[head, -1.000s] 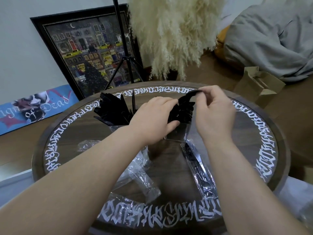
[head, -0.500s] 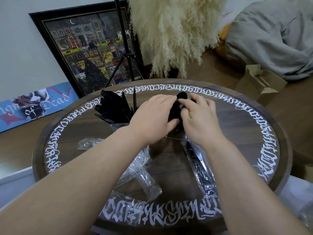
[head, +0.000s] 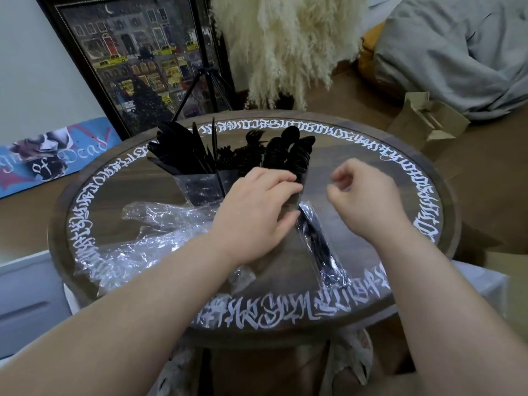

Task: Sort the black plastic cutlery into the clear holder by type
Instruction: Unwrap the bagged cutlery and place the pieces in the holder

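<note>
A clear holder (head: pixel 200 187) stands on the round table (head: pixel 371 172), packed with black plastic cutlery. Knives (head: pixel 177 150) fan out of its left part, forks (head: pixel 243 155) fill the middle, and spoons (head: pixel 288 152) stand in the right part. My left hand (head: pixel 257 215) grips the holder's right side below the spoons. My right hand (head: pixel 363 201) hovers just right of the holder with fingers loosely curled and nothing in it. A clear bag with black cutlery inside (head: pixel 317 247) lies on the table between my wrists.
Crumpled clear wrappers (head: pixel 148 235) lie on the table's left half. Behind the table stand a tripod (head: pixel 205 81), a framed picture (head: pixel 137 58) and pampas grass (head: pixel 288 44). A cardboard box (head: pixel 428 121) sits on the floor at the right.
My right hand let go of the spoons and drew back to the right, away from the holder. The spoons now stand in the right part. My left hand stayed on the holder.
</note>
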{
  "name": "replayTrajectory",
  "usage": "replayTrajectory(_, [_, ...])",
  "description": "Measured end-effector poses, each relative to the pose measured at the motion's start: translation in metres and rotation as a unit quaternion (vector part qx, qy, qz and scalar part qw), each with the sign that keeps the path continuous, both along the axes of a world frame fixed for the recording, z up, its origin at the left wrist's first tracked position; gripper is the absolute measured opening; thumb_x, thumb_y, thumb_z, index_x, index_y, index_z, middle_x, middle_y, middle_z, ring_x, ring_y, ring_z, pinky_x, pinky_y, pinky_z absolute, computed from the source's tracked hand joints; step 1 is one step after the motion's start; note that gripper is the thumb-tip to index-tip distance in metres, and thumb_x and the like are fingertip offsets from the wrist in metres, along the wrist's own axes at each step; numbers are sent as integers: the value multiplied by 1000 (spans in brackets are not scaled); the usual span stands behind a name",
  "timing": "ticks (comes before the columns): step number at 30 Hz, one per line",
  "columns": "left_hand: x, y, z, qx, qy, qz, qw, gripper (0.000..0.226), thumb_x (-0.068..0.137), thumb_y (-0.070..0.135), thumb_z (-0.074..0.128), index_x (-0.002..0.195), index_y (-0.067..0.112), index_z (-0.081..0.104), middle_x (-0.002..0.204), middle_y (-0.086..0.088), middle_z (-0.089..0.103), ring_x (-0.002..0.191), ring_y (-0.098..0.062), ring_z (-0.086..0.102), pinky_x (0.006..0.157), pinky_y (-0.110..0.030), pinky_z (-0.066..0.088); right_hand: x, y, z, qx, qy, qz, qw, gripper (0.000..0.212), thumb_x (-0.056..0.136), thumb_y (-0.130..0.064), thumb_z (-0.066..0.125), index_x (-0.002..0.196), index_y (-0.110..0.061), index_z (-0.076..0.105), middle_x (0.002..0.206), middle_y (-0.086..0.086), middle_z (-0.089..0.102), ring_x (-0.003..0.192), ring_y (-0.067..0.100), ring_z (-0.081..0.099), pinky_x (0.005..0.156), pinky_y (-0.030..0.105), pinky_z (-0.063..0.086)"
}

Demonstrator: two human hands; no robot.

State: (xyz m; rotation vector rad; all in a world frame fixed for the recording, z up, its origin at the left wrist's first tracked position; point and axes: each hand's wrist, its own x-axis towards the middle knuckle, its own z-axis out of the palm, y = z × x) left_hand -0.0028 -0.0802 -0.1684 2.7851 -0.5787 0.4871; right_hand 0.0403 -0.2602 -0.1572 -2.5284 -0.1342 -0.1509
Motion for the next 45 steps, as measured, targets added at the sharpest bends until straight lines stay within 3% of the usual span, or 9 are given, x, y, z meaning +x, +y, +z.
replayTrajectory(3, [-12,-5,-15,29,51,16,998,43,82,39,53,117,17,65,120,0,62,109,-26,55,89,-44,50,-11,-3,-16,-79,104,38,991,15,82,-31,66,88,-19,58,88,-2,63,93,24,59,70,26,37])
replayTrajectory(8, [-24,-9,-26,58,137,63,987,51,88,40,58,136,25,51,138,7,48,125,-19,39,106,-38,36,-20,-7,-35,-189,226,50,954,46,74,-56,71,94,-17,57,91,2,64,88,24,60,68,30,45])
replayTrajectory(15, [-27,-14,-37,43,151,85,984,50,90,40,56,138,26,48,141,9,46,127,-16,36,108,-27,27,-18,-19,-47,-160,280,66,944,33,75,-37,76,88,-10,64,83,7,68,78,24,63,64,28,47])
replayTrajectory(19, [-25,-18,-37,5,115,76,990,42,87,34,61,127,23,59,131,4,55,121,-22,45,105,-34,36,-20,-33,-34,-123,238,83,960,9,78,-20,71,74,-17,63,75,6,68,65,24,61,53,25,43])
replayTrajectory(22, [-23,-22,-33,-10,58,65,996,39,83,41,52,114,23,67,122,2,61,112,-26,53,94,-42,47,-25,-36,-23,-75,172,111,976,7,78,-18,69,76,-19,63,73,-2,64,71,21,60,62,28,44])
replayTrajectory(27, [-28,-22,-21,39,15,66,997,40,86,51,41,107,28,67,105,11,66,103,-18,57,81,-37,37,-38,-16,-11,26,107,205,973,15,79,-20,71,71,-27,61,68,-10,61,67,8,55,61,22,39])
replayTrajectory(34, [-36,14,-8,49,85,153,983,53,85,62,20,94,29,61,89,12,61,93,-18,54,85,-37,31,-31,-4,-9,146,120,171,967,14,81,-18,71,95,-21,72,80,-8,69,76,9,65,79,29,53])
replayTrajectory(38, [-41,39,-10,26,82,187,979,38,93,56,33,93,28,59,88,13,56,93,-18,54,85,-36,30,-32,6,-6,203,132,147,959,16,86,-11,65,98,-20,71,81,-6,66,75,13,61,79,29,52])
replayTrajectory(45, [-52,62,-7,9,93,201,975,37,94,54,33,90,24,54,86,10,57,87,-18,55,84,-37,34,-35,45,-1,194,107,169,960,20,85,-7,63,76,-24,69,63,-9,61,57,4,50,62,23,44])
